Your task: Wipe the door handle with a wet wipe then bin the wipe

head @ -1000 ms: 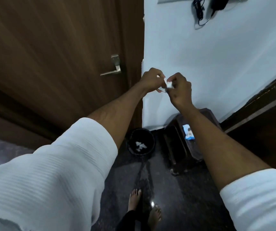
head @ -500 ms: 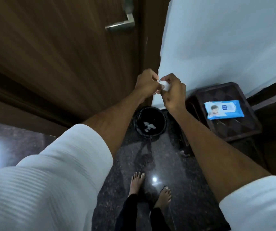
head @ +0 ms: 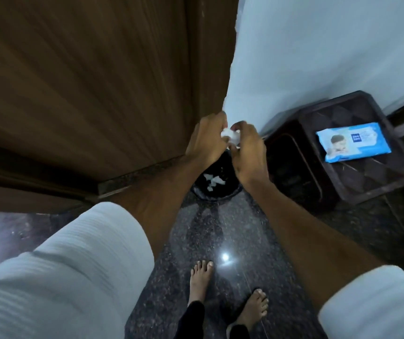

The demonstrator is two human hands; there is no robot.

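A crumpled white wet wipe (head: 231,137) is pinched between my left hand (head: 207,140) and my right hand (head: 247,149), both closed on it. The hands hover directly over a small black bin (head: 217,183) on the floor, which holds several white scraps. The wooden door (head: 86,81) fills the upper left; its handle is out of view.
A dark plastic stool (head: 357,152) stands right of the bin against the white wall (head: 330,45), with a blue wet-wipe pack (head: 352,141) on top. My bare feet (head: 228,287) stand on the dark polished granite floor (head: 232,236). White sleeves cover my upper arms.
My view has tilted downward, so the door handle has left the frame. Both hands have lowered with the wipe from handle height to just over the bin.
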